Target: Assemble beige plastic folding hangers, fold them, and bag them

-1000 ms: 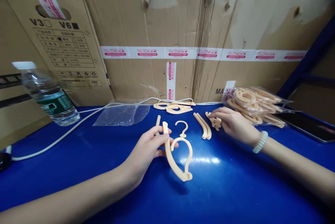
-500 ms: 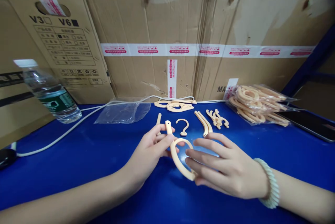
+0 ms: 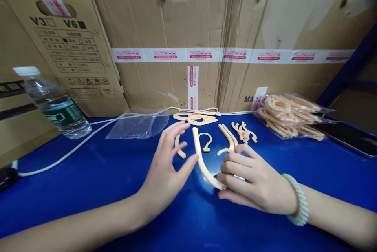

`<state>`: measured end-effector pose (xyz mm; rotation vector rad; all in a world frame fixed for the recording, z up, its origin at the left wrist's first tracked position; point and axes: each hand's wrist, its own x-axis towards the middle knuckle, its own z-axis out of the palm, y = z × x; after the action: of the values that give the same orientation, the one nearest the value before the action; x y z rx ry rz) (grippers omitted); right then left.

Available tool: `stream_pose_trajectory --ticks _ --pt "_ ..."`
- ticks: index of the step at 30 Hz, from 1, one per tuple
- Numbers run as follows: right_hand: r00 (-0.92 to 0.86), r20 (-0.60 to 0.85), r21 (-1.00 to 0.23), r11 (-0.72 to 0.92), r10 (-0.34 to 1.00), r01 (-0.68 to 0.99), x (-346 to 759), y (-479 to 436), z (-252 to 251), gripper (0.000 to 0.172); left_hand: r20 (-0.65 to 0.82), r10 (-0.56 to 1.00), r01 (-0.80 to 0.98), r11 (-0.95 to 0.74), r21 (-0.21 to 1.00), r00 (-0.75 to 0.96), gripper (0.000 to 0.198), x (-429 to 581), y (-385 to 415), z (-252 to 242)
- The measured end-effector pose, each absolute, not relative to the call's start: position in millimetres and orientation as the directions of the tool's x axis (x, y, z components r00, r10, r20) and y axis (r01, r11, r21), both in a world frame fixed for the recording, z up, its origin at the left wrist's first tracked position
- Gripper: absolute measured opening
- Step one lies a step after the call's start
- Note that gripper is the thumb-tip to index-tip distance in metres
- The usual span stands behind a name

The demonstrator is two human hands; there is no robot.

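My right hand [image 3: 253, 179] is closed on the lower end of a curved beige hanger arm [image 3: 203, 161], whose holed end points up and away. A second curved beige piece [image 3: 224, 150] pokes out above the same fingers; the rest of it is hidden. My left hand [image 3: 171, 161] is open, fingers spread, with its thumb tip right by the arm; I cannot tell if they touch. Behind lie a loose hanger hook [image 3: 207, 142], another curved arm [image 3: 180, 152] partly behind my left fingers, a pair of arms [image 3: 228, 136] and several small hooked pieces [image 3: 244, 132].
Hanger parts [image 3: 203, 119] lie at the back by a white cable [image 3: 70, 156]. A clear plastic bag [image 3: 137, 124] is left of them. Bagged hanger parts [image 3: 290, 116] and a dark phone [image 3: 350, 138] are at right, a water bottle [image 3: 55, 106] at left. Cardboard boxes [image 3: 171, 20] stand behind.
My left hand has let go of the hanger arm and opened. My right hand has closed on the curved pieces, and they have turned between the hands.
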<state>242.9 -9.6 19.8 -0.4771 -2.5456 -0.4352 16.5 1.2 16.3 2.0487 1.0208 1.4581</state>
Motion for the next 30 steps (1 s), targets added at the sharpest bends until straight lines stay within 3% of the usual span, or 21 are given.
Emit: stream_pose_trajectory --ticks 1,3,5,8,11,16,19,23,28,30 --pt "-0.799 0.546 0.206 0.884 0.253 0.421 242 -10 19 0.028 0.711 0.649 0.419 -0.745 0.519 0.272 0.044 15 0 15" --pt "-0.786 0.561 0.200 0.879 0.258 0.432 241 -11 18 0.030 0.734 0.439 0.471 -0.863 0.184 0.518 0.032 14 -3 14" --pt "-0.783 0.570 0.205 0.879 0.249 0.430 239 -13 16 0.034 0.660 0.318 0.403 -0.915 0.025 0.681 0.020 14 -8 13" --pt "-0.783 0.574 0.212 0.880 0.241 0.426 237 -16 15 0.036 0.577 0.337 0.387 -0.921 0.039 0.744 0.010 16 -12 12" --pt "-0.784 0.574 0.219 0.878 0.237 0.426 235 -17 14 0.033 0.548 0.363 0.404 -0.913 0.050 0.753 0.015 19 -14 11" --pt "-0.783 0.579 0.210 0.887 0.226 0.411 235 -17 14 0.035 0.479 0.318 0.403 -0.911 -0.085 0.818 0.023 22 -14 5" --pt "-0.760 0.596 0.132 0.902 0.260 0.412 236 -18 16 0.032 0.453 0.318 0.405 -0.908 -0.108 0.833 0.026 21 -14 5" --pt "-0.727 0.606 0.000 0.914 0.323 0.406 236 -21 18 0.029 0.482 0.342 0.398 -0.917 -0.017 0.807 0.028 18 -16 11" --pt "-0.615 0.624 -0.282 0.873 0.482 0.398 239 -14 18 0.028 0.628 0.106 0.320 -0.917 -0.238 0.771 0.030 16 -13 22" --pt "-0.583 0.627 -0.313 0.852 0.517 0.419 242 -7 18 0.025 0.656 0.067 0.282 -0.932 -0.227 0.752 0.033 13 -10 28"
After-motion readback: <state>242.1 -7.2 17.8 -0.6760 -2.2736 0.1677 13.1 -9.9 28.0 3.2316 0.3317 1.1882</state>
